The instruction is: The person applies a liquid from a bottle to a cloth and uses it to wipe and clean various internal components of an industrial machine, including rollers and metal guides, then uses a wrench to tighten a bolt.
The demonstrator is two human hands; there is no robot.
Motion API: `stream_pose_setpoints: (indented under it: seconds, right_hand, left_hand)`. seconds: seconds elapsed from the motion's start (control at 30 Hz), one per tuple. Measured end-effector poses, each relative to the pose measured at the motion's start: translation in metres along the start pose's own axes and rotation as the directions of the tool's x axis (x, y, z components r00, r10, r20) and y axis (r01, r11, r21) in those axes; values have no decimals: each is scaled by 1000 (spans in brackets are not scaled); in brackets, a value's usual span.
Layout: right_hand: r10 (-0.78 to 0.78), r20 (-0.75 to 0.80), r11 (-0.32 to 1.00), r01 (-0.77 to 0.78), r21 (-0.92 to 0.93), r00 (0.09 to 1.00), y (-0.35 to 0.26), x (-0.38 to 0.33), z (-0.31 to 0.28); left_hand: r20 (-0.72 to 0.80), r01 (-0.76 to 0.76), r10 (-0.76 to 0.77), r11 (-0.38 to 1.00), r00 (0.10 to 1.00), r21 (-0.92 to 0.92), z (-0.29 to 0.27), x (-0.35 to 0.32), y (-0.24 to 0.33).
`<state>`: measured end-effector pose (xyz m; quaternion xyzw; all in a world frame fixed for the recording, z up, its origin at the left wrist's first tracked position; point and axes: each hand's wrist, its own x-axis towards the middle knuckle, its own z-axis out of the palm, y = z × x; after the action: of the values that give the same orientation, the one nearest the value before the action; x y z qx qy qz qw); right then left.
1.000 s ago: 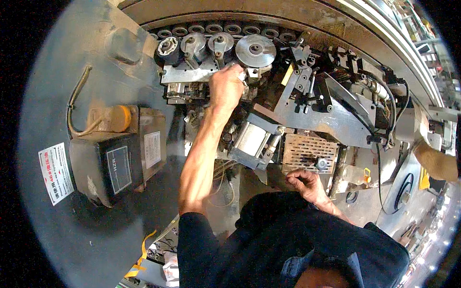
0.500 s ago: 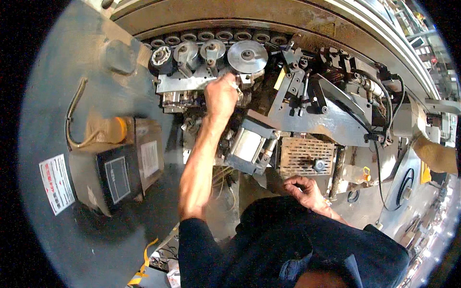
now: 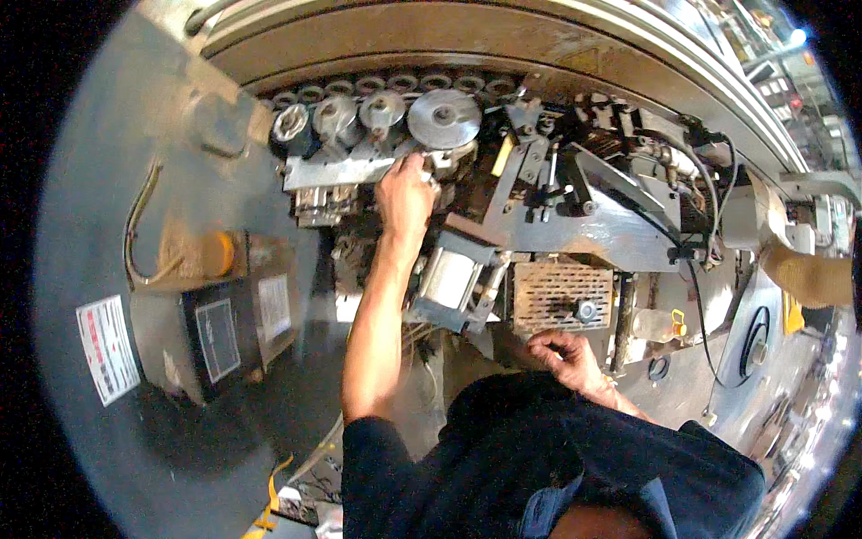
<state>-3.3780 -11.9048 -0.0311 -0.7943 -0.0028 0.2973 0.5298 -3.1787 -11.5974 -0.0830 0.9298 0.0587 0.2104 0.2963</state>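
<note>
My left hand (image 3: pixel 406 205) reaches up to the machine, its fingers closed just below a large shiny metal disc (image 3: pixel 444 119). A small pale bit shows at the right side of its fingers, too blurred to name. Beside that hand runs a metal bar (image 3: pixel 337 173), with smaller rollers (image 3: pixel 382 112) above it. Close to my body, my right hand (image 3: pixel 572 361) hangs with curled fingers, thumb against the fingertips. Whatever it holds, if anything, is hidden. It is nearest to a slotted metal plate (image 3: pixel 561 292). A motor-like block with a silver body (image 3: pixel 449 278) lies between my hands.
At the left, a dark box (image 3: pixel 193 337) with labels and an orange-capped container (image 3: pixel 220 253) stand beside a bent hose (image 3: pixel 135 211). A steel bracket plate (image 3: pixel 584 234) with levers and cables fills the right. A clear bottle with a yellow handle (image 3: pixel 660 325) lies beyond the slotted plate.
The whole view has shifted a little, so the machine sits slightly further left. My left hand stays closed below the disc, drawn slightly lower. My right hand keeps its curled pose.
</note>
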Motion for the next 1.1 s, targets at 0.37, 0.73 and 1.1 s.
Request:
stream_pose_setpoints:
  seconds: [0.37, 0.73, 1.1]
  right_hand:
    - [29, -1, 999, -29, -15, 1000, -3, -7, -6]
    - [93, 5, 996, -93, 4, 996, -6, -10, -2]
    - [-432, -50, 853, 390, -348, 900, -109, 52, -10]
  left_hand:
    - [-57, -6, 1, 997, 998, -82, -11, 7, -4]
    - [-53, 9, -13, 997, 998, -73, -6, 0, 0]
    - [-129, 12, -63, 932, 990, -362, -77, -57, 11]
